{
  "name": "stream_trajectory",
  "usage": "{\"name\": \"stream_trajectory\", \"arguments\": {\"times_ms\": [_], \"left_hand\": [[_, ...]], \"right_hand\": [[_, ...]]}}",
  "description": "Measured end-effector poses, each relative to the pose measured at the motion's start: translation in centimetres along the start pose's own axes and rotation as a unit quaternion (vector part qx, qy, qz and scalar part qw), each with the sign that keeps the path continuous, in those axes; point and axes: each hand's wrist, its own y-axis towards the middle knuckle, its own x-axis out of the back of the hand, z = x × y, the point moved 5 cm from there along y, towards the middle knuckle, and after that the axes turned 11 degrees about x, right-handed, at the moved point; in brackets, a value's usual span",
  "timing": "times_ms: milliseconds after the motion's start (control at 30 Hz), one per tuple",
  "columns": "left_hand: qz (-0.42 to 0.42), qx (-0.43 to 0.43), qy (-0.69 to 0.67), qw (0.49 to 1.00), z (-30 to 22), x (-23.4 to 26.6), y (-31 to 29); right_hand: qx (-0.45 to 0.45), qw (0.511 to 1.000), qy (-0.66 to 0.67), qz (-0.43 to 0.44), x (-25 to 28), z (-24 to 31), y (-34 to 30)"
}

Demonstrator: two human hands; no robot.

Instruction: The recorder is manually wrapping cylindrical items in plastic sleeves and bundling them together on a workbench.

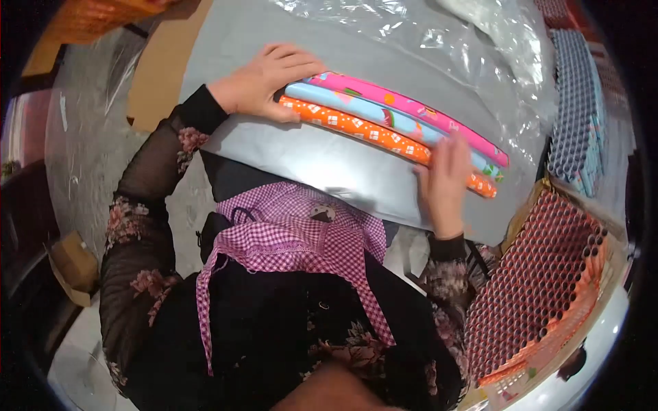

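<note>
Three rolls of patterned wrapping paper lie side by side on a grey table [329, 164]: a pink roll [411, 109] farthest from me, a light blue roll [370, 113] in the middle, an orange roll [356, 129] nearest. My left hand [264, 81] cups their left ends. My right hand [445, 179] presses flat across the right part of the orange and blue rolls. I wear a pink checked apron [295, 236] over dark floral sleeves.
Clear plastic sheeting [439, 41] covers the table's far side. A box of orange rolls [534, 288] stands end-on at my right, and a stack of blue rolls [576, 116] lies beyond it. Brown cardboard [161, 68] lies at the left.
</note>
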Motion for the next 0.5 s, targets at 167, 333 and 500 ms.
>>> {"name": "stream_trajectory", "arguments": {"times_ms": [167,333,500], "left_hand": [[0.008,-0.004,-0.011,1.000,0.0,-0.6,0.2],[0.001,0.010,-0.011,1.000,-0.2,-0.7,-0.2],[-0.003,0.021,-0.026,0.999,-0.7,-0.3,-0.1]], "right_hand": [[0.154,0.986,-0.018,0.062,-1.4,4.3,7.9],[0.188,0.977,0.067,0.082,-2.2,3.5,9.6],[0.178,0.974,0.110,0.088,-2.5,3.6,9.6]]}}
